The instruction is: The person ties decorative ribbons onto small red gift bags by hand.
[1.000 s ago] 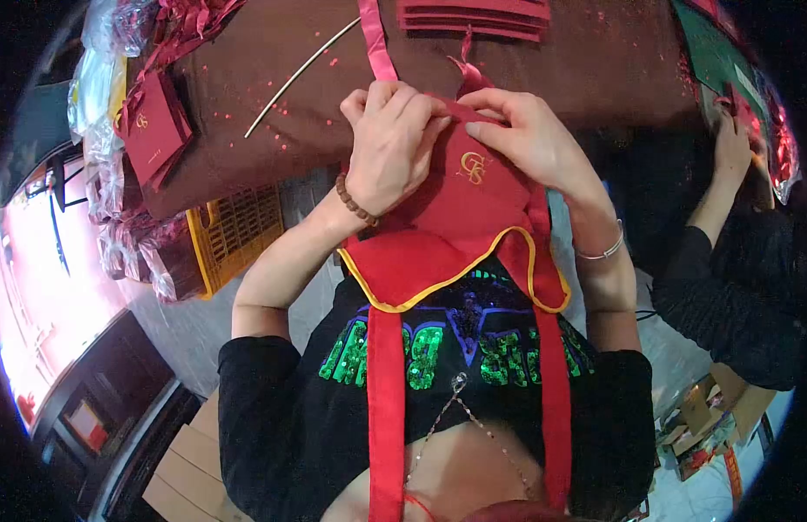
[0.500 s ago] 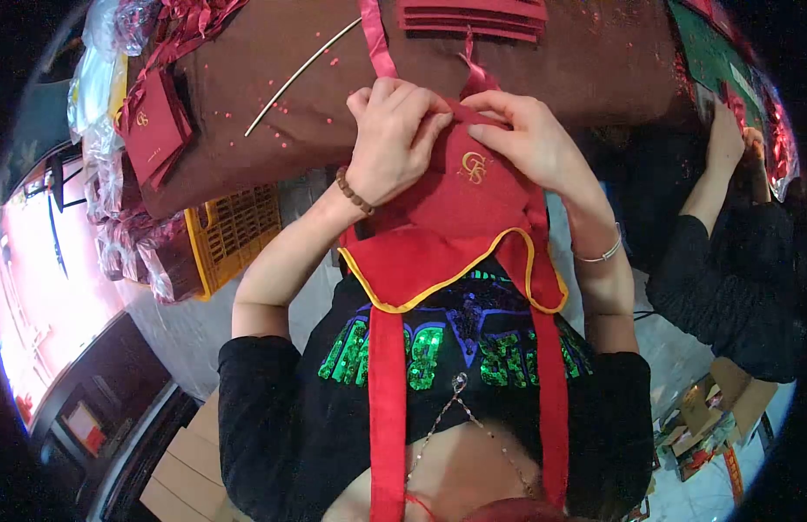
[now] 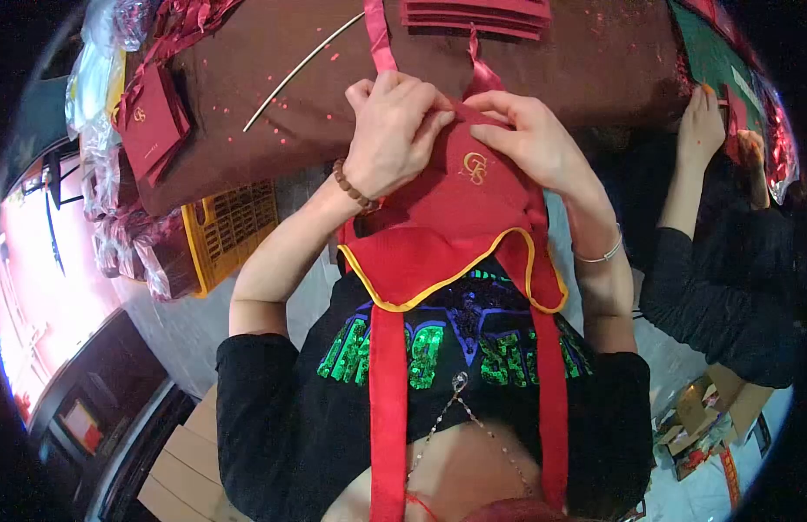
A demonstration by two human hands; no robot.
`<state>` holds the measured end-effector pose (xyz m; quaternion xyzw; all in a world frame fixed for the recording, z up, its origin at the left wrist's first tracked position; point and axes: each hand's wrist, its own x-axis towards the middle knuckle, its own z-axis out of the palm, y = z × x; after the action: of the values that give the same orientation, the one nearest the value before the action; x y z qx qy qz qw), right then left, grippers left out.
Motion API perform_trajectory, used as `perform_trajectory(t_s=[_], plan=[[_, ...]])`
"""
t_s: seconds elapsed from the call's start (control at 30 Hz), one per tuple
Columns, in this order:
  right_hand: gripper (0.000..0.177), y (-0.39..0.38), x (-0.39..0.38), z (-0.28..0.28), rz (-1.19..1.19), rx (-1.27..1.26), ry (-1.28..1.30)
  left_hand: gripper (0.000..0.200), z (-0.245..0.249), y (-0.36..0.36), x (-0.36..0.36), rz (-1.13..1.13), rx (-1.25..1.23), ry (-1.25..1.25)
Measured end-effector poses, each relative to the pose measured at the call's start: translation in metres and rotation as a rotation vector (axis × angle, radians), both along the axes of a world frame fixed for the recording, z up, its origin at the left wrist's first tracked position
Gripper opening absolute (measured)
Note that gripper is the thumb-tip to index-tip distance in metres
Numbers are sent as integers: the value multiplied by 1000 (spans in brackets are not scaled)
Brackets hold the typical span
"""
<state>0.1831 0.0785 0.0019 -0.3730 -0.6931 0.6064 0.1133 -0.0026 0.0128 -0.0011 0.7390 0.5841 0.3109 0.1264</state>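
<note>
A dark red piece with gold lettering lies over the yellow-edged red apron at the table's front edge. My left hand pinches the piece's upper left edge, its fingers bent together. My right hand grips the upper right edge between thumb and fingers. The two hands are a short gap apart. A red ribbon runs up behind my left hand, and another ribbon rises from between the hands towards a stack of dark red pieces.
On the brown-covered table are a thin pale rod and small red bits. Dark red bags hang at the left, above a yellow crate. At the right, a co-worker's hand rests near a green surface.
My hands and the dark red piece have barely moved. The co-worker's near hand has shifted up and to the left.
</note>
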Motion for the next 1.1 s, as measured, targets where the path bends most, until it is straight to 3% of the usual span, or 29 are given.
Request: perform_trajectory(t_s=[0.2, 0.3, 0.4, 0.47, 0.53, 0.6, 0.67, 0.8, 0.9, 0.97, 1.1], plan=[[30, -1, 0, 2, 1, -10, -16, 8, 1, 0, -1, 24, -25, 6], [29, 0, 0, 1, 4, -7, -31, 9, 1, 3, 2, -5, 86, 63], [28, -1, -1, -1, -8, -35, -8, 11, 5, 0, 8, -31, 194, 217], [27, -4, -5, 3, -8, 153, -86, 11, 5, -3, 13, -27, 261, 325], [27, -6, -4, 3, -11, 152, -69, 12, 5, -6, 14, -21, 349, 477], [27, -6, -3, 4, -12, 152, -49, 12, 5, -10, 11, -6, 364, 450], [28, -6, -1, 5, -58, -166, 112, 12, 0, -13, 9, 29, 379, 404], [29, -7, -4, 7, -59, -132, 80, 10, -7, -17, 11, 55, 366, 378], [29, -7, 0, 5, -80, -239, 148, 13, -6, -16, 10, 47, 384, 318], [29, -6, 1, 4, -68, -227, 126, 17, -6, -13, 8, 35, 245, 129], [29, -8, -3, 5, -54, -220, 113, 16, -8, -13, 7, 8, 275, 139]])
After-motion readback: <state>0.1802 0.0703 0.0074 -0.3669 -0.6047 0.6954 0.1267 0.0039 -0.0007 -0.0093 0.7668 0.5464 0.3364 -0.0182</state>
